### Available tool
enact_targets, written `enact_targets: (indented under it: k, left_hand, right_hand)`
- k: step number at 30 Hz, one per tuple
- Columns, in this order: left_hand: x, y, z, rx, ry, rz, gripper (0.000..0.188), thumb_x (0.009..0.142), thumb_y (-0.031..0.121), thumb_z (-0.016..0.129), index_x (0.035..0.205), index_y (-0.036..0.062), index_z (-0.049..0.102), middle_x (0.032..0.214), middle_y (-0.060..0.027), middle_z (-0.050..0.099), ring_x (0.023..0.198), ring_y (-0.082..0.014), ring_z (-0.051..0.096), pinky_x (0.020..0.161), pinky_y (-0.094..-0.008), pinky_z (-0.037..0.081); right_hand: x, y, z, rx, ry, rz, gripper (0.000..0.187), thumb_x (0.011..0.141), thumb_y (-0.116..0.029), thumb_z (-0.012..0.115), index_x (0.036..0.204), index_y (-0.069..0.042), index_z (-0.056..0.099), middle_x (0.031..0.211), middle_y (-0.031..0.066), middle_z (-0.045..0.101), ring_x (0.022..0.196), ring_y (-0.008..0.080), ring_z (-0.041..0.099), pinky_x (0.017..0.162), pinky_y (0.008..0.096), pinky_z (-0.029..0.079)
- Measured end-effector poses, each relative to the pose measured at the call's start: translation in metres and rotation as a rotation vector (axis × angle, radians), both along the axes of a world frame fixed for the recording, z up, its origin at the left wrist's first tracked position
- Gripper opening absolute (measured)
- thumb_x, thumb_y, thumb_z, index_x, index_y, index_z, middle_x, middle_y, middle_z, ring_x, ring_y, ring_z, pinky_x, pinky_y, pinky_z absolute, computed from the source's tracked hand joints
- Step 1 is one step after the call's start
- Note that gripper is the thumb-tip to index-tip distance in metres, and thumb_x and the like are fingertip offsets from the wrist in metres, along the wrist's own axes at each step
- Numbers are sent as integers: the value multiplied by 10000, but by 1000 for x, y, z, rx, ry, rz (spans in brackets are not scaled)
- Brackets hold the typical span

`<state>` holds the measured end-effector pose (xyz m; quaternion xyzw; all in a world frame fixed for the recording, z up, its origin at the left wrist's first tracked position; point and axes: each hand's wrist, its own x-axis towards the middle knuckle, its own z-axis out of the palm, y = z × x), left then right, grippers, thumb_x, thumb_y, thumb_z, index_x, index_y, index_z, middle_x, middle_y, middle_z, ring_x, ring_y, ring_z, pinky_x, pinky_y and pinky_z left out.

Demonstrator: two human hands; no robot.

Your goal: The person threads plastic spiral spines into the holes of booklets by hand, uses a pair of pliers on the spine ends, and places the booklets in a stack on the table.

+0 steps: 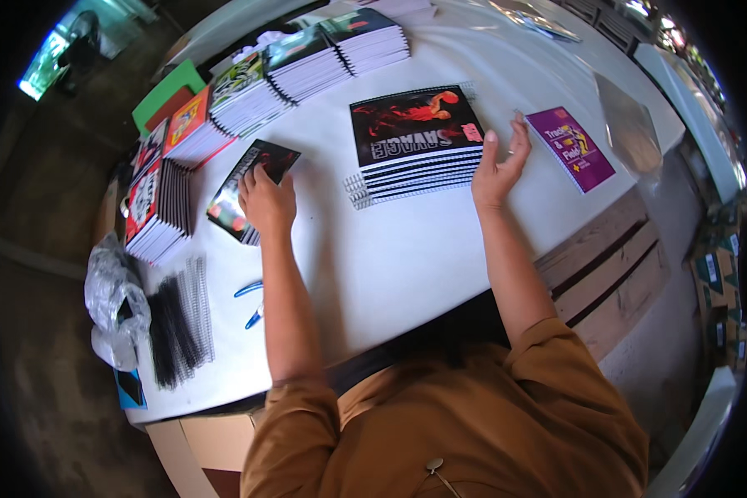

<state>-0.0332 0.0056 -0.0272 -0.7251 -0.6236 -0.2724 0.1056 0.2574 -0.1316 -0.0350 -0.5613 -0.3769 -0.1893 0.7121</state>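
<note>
My left hand (270,201) is bent over a low stack of small dark notebooks (234,192) on the left half of the table. Its fingers curl onto the top cover, and the thumb lies by the right edge. Beside the right side of a taller pile of black spiral-bound notebooks (415,133), my right hand (500,170) is raised with thumb and fingers apart, holding nothing. The pile's top cover bears a red-orange figure, and wire coils stick out at its sides. Right of that hand lies a purple spiral notebook (571,149).
Several stacks of bound notebooks (307,66) line the far left side of the white table (373,274). Black and silver binding wires (178,319), a clear plastic bag (116,303) and blue-handled pliers (253,303) lie near left. A wooden pallet (610,257) stands beyond the right edge.
</note>
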Motion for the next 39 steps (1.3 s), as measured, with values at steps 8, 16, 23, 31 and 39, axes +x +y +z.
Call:
enact_targets:
  k: [8,16,23,31,39]
  left_hand:
    - [-91,-85,90,-303,110,-406,127,852,160,494,873,75,586,739,-172,610,703,-376,588,612,-462,454]
    - [-104,-176,126,-149,-359,-503,428,705,64,693,1107,47,547,1121,-116,569,1016,-215,519,787,-334,430]
    - [-73,-170,5,-540,-1276,-542,358,750,-117,468,1090,-4,467,990,-61,566,925,-135,539,840,-264,403]
    - [-148,-82,26,-61,-314,-123,171,787,79,563,950,28,575,871,-174,595,751,-334,581,668,-405,462]
    - [-246,-50,15,-285,-169,177,368,845,311,518,1003,-18,562,868,-178,628,796,-310,624,713,-444,476]
  right_hand:
    - [-76,-18,21,-62,-192,566,684,756,-175,686,1306,-8,315,1368,181,345,1296,300,284,1044,394,245]
    - [-151,-68,60,-461,197,1403,197,785,-91,668,976,-42,666,703,42,645,612,72,520,565,231,411]
    - [-135,-70,43,-447,256,1336,211,721,-37,714,924,-19,664,787,31,656,713,74,575,653,222,469]
    - [-122,-83,42,-468,118,1281,283,783,16,624,1064,-19,626,987,73,662,860,108,593,778,232,460]
    - [-128,-75,44,-456,75,1219,253,791,10,621,1043,-10,635,949,68,667,803,85,583,722,211,461]
